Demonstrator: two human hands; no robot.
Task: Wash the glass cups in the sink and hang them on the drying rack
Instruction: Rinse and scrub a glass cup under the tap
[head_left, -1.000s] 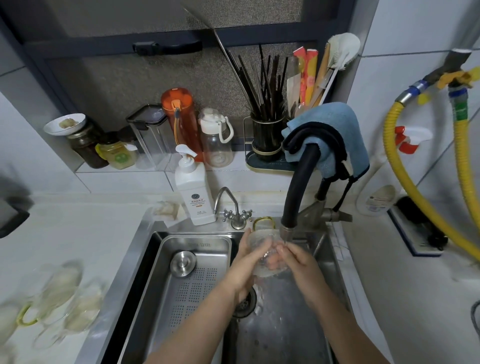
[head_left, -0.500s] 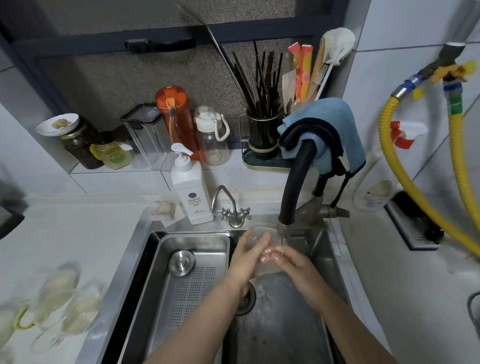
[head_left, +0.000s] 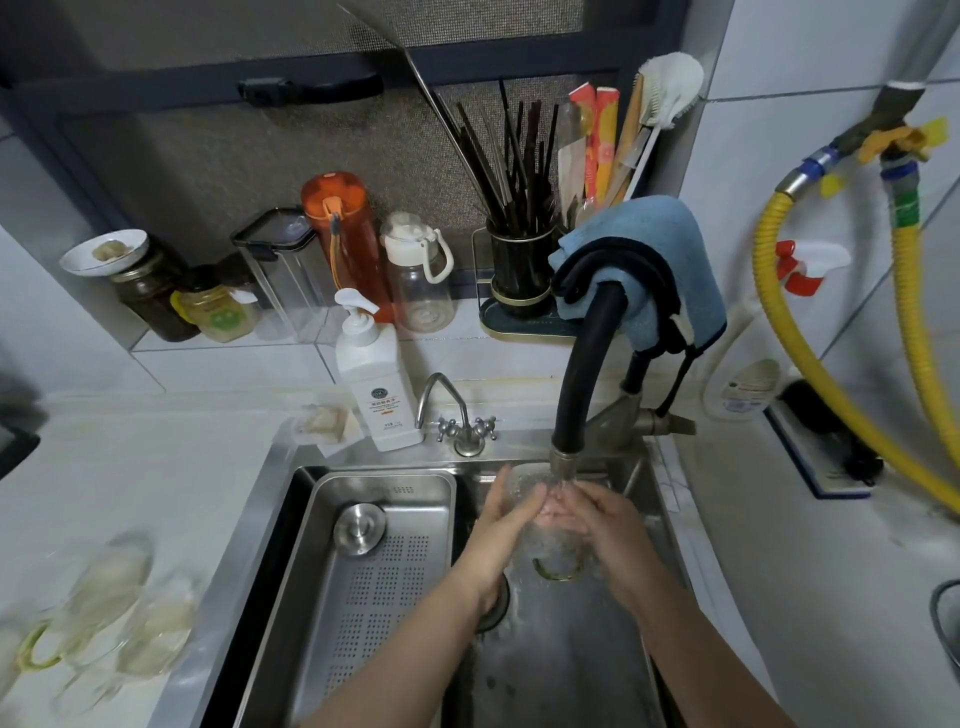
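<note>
- Both hands hold one glass cup (head_left: 545, 525) under the tap: the left hand (head_left: 501, 525) cups its left side with fingers lying along the wall, and the right hand (head_left: 605, 525) wraps the right side, fingers reaching toward the mouth. Each grip is closed around the glass.
- Held this way, one hand on each side, the wet cup is steadied while the fingers can rub it.
- Water runs from the black hose faucet (head_left: 582, 379) straight onto the cup and fingers, so this looks like the rinsing or rubbing step.
- A yellowish ring (head_left: 558, 571) shows just below the hands; it may be the cup's handle, seen through the splashing water, but that is unclear.
- All of this is over the right basin of the steel sink (head_left: 270, 493), near the drain, so the runoff falls away below.
- A perforated steel tray (head_left: 374, 571) fills the left part of the sink, with a round steel plug (head_left: 360, 527) lying on it.
- More glass cups (head_left: 104, 613) lie blurred on the white desk (head_left: 130, 467) at the near left, well apart from the sink; whether washed or not cannot be told.
- A white pump bottle of dish soap (head_left: 376, 384) stands at the far sink edge, near a small second tap (head_left: 457, 415).
- A blue cloth (head_left: 660, 260) hangs over the faucet's bend.
- No drying rack can be made out, so hanging looks like a later step.
</note>
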